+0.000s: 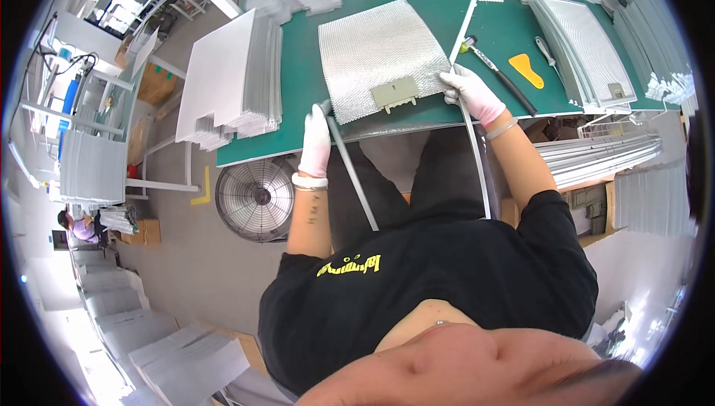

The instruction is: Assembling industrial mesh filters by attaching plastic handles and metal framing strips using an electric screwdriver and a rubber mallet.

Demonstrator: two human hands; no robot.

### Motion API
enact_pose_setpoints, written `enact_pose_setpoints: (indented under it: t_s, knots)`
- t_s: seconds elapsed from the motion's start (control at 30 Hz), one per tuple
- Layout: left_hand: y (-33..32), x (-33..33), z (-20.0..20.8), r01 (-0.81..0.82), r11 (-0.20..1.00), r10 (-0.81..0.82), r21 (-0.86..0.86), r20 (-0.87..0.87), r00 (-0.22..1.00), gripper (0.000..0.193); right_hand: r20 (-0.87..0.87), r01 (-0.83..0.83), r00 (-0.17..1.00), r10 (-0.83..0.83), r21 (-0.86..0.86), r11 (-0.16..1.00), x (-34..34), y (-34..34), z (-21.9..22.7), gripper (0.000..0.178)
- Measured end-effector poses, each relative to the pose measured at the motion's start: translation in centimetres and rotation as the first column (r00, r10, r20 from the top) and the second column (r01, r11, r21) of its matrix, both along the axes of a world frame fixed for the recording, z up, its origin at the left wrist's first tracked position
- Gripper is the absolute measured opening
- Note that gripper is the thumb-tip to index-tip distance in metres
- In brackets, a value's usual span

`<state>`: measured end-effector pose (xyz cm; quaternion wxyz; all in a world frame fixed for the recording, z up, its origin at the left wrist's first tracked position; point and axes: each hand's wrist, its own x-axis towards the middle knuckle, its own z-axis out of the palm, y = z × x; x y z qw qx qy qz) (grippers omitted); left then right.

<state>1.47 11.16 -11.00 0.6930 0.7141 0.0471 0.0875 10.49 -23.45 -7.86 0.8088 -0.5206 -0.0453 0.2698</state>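
My left hand, in a white glove, is closed at the upper end of a grey metal strip that slants down over my lap. My gloved right hand grips a longer, thin pale strip partway along. That strip runs from the far side of the table down past my right thigh. Between my hands a silvery metal mesh panel lies on the green table, its near edge by the table's front. A grey-green plastic piece with small prongs sits at the panel's near edge.
Right of my hand lie a hammer, a yellow scraper and a screwdriver on the green table. A stack of white panels stands at left, mesh panels at right. A floor fan is below left.
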Motion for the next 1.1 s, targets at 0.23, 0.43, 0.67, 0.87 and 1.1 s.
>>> enact_pose_setpoints:
  t_s: [0.23,0.43,0.67,0.87,1.1]
  knots:
    - [-2.3,-0.7,3.8,0.279,0.819,-0.313,-0.501,0.016,0.95,0.06,0.196,0.154,0.971,-0.135,-0.09,0.984,-2.7,-1.7,1.3,0.017]
    - [-6.6,-2.6,9.0,0.209,0.91,-0.193,-0.359,0.081,0.978,0.054,0.305,0.271,0.921,-0.241,-0.06,0.961,-6.6,-4.0,5.2,0.017]
    - [-6.8,-6.0,10.4,0.095,0.994,-0.106,0.047,0.416,0.903,0.073,0.359,0.369,0.876,-0.321,-0.071,0.927,-10.4,-2.9,9.5,0.029]
    - [-4.0,-8.4,8.8,0.203,0.783,-0.152,-0.588,0.136,0.979,0.055,0.491,0.331,0.83,-0.264,-0.053,0.942,-11.5,-2.2,11.0,0.03]
    - [-4.9,-12.9,12.4,0.06,0.793,0.129,-0.606,0.264,0.956,0.042,0.532,0.225,0.833,-0.152,-0.075,0.972,-11.4,0.2,12.0,0.04]
